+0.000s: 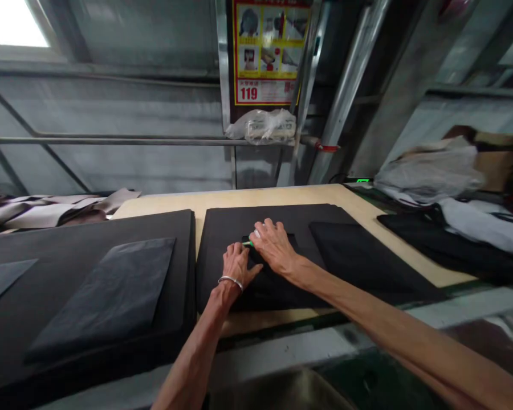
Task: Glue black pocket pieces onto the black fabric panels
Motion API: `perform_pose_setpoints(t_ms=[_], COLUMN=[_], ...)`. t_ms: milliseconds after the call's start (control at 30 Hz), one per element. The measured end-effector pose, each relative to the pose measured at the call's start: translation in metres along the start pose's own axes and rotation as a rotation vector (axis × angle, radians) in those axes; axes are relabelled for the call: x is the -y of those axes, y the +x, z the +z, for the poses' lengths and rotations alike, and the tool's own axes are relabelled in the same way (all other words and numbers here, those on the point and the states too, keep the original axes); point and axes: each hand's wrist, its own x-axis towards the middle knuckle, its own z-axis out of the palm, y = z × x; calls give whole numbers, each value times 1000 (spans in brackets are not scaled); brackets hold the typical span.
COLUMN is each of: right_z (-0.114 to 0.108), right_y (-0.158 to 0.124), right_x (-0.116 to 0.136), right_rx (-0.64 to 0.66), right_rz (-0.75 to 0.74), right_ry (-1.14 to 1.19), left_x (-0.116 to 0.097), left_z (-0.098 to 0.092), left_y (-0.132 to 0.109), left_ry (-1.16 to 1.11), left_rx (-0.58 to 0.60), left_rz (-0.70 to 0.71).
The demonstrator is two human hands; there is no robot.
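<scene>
My left hand (236,265), with a bracelet at the wrist, lies on a black piece of material (269,287), thumb stretched away from the fingers. My right hand (274,245) is curled around a small white object with a green tip (248,244); its exact kind is mostly hidden by the fingers. The green tip points left, close to my left fingertips. Under both hands, the black piece lies on a larger dark sheet (226,222). Another folded black piece (346,250) rests on the right part of that sheet.
On the left stands a thick stack of dark sheets (162,228) with a grey-black piece (115,285) on top. A pale wooden board (171,202) lies beneath. Brownish strips (47,213) lie far left. Plastic-wrapped material (431,171) and dark cloth (436,239) lie right.
</scene>
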Motion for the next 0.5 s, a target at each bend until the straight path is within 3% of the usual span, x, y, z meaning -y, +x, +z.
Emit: perform_pose_setpoints(t_ms=[267,367,500], right_z=[9,2,-4], right_y=[-32,-31,-7], right_x=[-68,-56,-14], right_rx=[92,108,64], right_rz=[75,69,20], right_ry=[-131,-162,-85], left_x=[2,2,1], left_z=[1,2,2], left_y=[0,-1,-1], left_ry=[3,10,33], left_rx=[-16,-26,-24], left_rz=[2,7,9])
